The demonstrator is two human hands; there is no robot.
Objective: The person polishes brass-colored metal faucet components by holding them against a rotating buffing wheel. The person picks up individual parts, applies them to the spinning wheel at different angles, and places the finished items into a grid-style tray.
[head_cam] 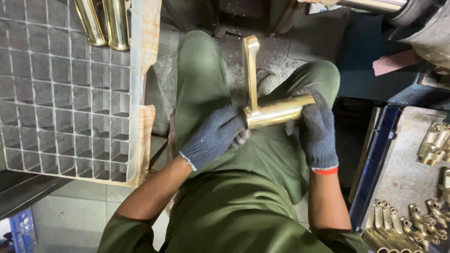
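I sit with my knees apart, in green trousers, holding a polished brass faucet body (271, 112) over my lap. Its thick barrel lies sideways and a flat spout arm (251, 70) sticks up and away from me. My left hand (215, 133), in a dark knit glove, grips the barrel's left end at the joint. My right hand (318, 131), gloved the same with a red cuff, wraps the barrel's right end. Both hands are closed on the part.
A white grid rack (61, 93) of square cells stands at my left, with two polished brass tubes (105, 21) in its far cells. At my right a blue tray (375, 154) holds several unpolished brass castings (412, 222). Machine parts sit at top right.
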